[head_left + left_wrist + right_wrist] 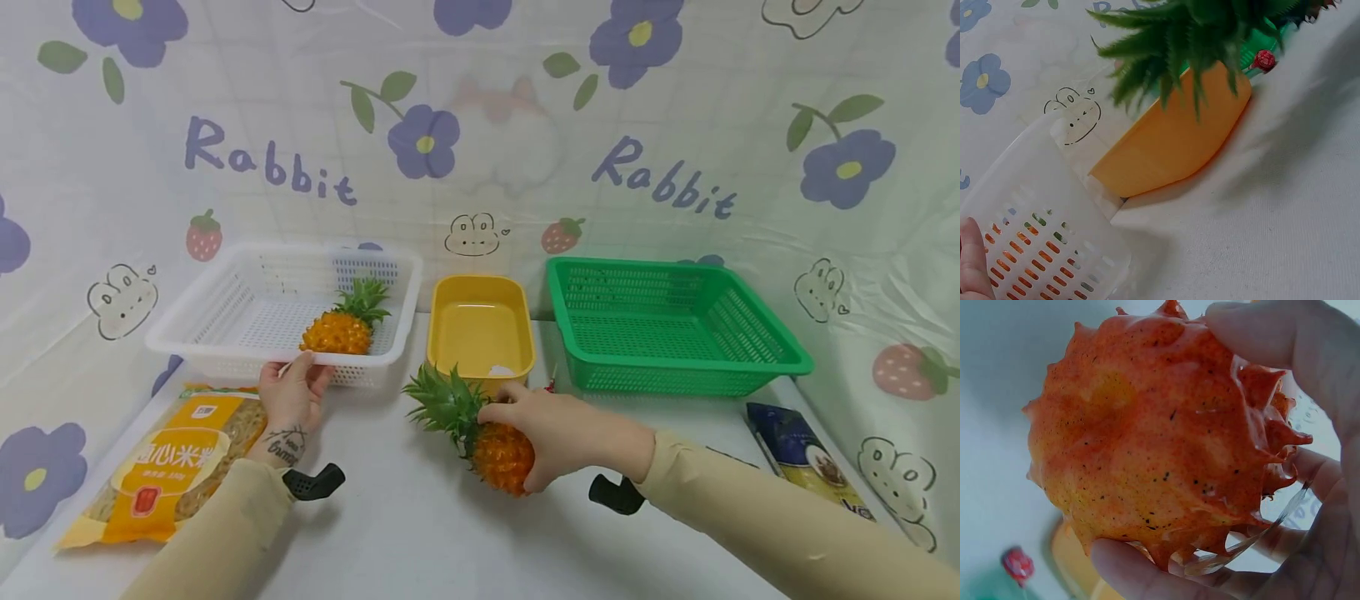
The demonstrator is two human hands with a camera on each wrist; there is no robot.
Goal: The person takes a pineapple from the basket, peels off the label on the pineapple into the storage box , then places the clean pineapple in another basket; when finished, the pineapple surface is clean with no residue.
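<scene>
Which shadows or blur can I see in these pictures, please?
In the head view, light is soft, with a dim shadow on the table beside the left sleeve; in the left wrist view, a broad, soft-edged shadow crosses the table, and the pineapple leaves look dark; in the right wrist view, the held pineapple shows clear specks, while the small red object is blurred.

Across back of table, left to right: left basket, tub, right basket; printed cloth behind all three. First pineapple inside left basket, toward right front; left grip at front rim. Second pineapple in right grip, before tub. Lollipop between tub and right basket. Rice-noodle bag front left; packet front right.
</scene>
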